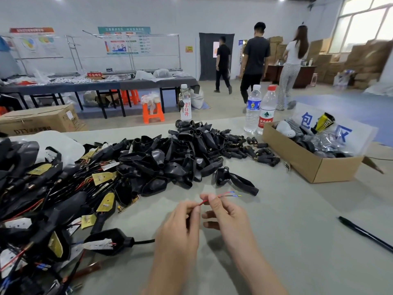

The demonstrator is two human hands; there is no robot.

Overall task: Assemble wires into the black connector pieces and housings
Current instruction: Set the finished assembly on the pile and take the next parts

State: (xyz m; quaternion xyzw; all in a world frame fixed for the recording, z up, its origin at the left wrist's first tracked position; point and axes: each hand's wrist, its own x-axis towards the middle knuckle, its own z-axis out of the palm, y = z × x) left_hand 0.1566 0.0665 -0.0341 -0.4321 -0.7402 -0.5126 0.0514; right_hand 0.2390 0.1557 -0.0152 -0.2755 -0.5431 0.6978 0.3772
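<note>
Both hands are raised over the tabletop (297, 241), close together. The left hand (182, 228) pinches the thin wires (230, 194) between thumb and fingertips; the right hand (225, 216) pinches the same bundle just beyond, so each grip is clamped on the wires. A short red stretch shows between the two grips. Red, blue and yellow tips stick out past the right fingers, pointing right. Just beyond the tips lies one loose housing (234, 180), apart from the hands. Behind it is a heap of black housings (180, 154), too many to count. To the heap's right are scattered small connector pieces (240, 145) with brass ends. A mass of wired assemblies (53, 199) covers the tabletop on the left. Three bottles (253, 109) stand at the far edge. One open cardboard box (308, 160) is on the right, one pen (365, 233) nearer. Nothing lies between hands and heap.
</note>
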